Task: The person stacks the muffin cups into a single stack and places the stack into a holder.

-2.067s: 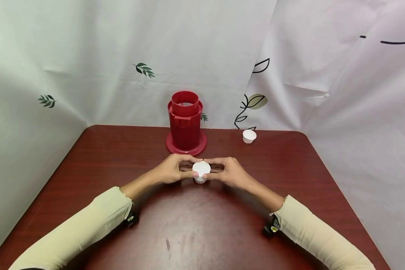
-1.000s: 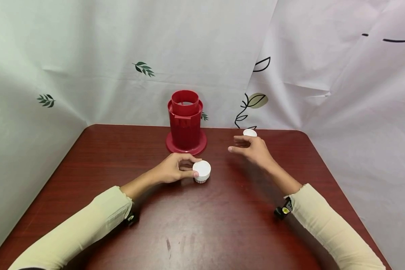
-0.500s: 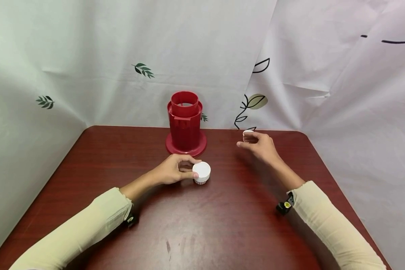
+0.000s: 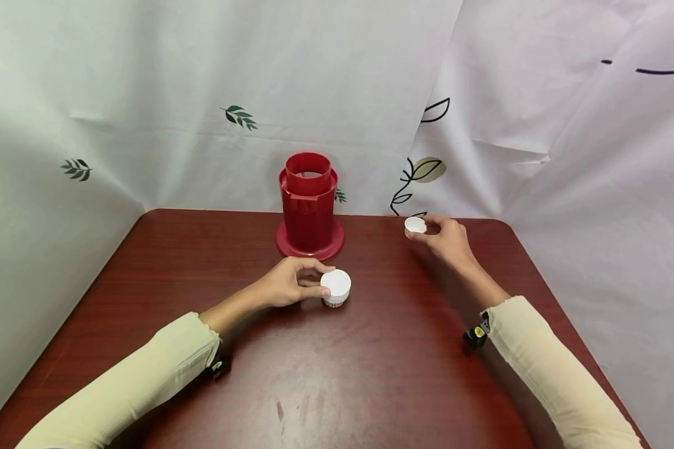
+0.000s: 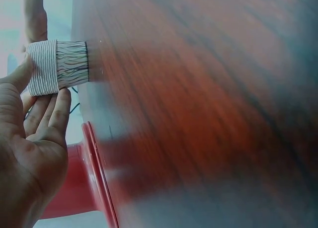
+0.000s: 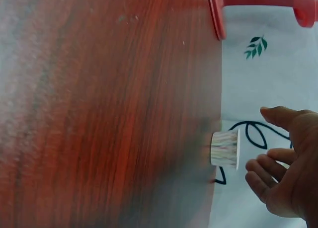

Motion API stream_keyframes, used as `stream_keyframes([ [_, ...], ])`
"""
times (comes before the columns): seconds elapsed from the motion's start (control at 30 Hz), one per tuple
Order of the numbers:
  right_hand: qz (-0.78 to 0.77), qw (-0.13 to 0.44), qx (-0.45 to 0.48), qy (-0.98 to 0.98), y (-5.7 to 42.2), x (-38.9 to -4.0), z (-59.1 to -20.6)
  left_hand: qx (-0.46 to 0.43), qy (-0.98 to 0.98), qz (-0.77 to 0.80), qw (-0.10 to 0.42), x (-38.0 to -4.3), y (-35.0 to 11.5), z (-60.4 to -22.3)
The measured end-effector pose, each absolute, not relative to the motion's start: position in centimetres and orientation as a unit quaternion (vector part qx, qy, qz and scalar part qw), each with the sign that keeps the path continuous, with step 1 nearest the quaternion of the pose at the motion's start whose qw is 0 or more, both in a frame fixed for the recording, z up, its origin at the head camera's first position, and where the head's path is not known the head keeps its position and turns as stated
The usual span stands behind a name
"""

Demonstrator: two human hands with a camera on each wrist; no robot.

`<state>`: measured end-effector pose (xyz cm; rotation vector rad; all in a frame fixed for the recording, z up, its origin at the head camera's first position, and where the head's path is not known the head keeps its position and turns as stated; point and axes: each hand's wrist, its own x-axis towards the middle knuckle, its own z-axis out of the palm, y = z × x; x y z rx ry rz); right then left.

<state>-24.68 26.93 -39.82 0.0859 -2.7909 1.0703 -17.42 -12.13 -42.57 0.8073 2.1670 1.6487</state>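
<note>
My left hand (image 4: 283, 284) holds a nested stack of white paper cupcake liners (image 4: 336, 284) between thumb and fingers, in front of the red container. In the left wrist view the stack (image 5: 57, 66) shows many ribbed rims above a patterned lower wall. Far right on the table, a single cupcake liner (image 4: 414, 225) stands upright near the back edge. Around its right side reaches my right hand (image 4: 448, 240), thumb and fingers spread. The right wrist view shows this liner (image 6: 225, 148) with a gap between it and the fingers (image 6: 266, 173).
A red cylindrical container (image 4: 309, 215) with a round base stands at the back middle of the brown wooden table (image 4: 337, 368). Behind and beside the table hangs a white curtain (image 4: 174, 93) with leaf prints.
My right hand has left the stack and moved away to the right and back, to the single liner. The left hand has stayed in place on the stack.
</note>
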Motion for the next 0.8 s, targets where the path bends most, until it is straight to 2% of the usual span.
stream_keyframes([
  [0.63,0.324,0.029,-0.005,-0.946,27.6,-27.2,-40.5,0.287,0.752,0.575,0.147,-17.5,-12.1,-42.7],
  [0.8,0.317,0.014,-0.008,-0.948,29.3,-31.0,-43.5,0.282,0.754,0.574,0.15,-17.6,-12.2,-42.7],
])
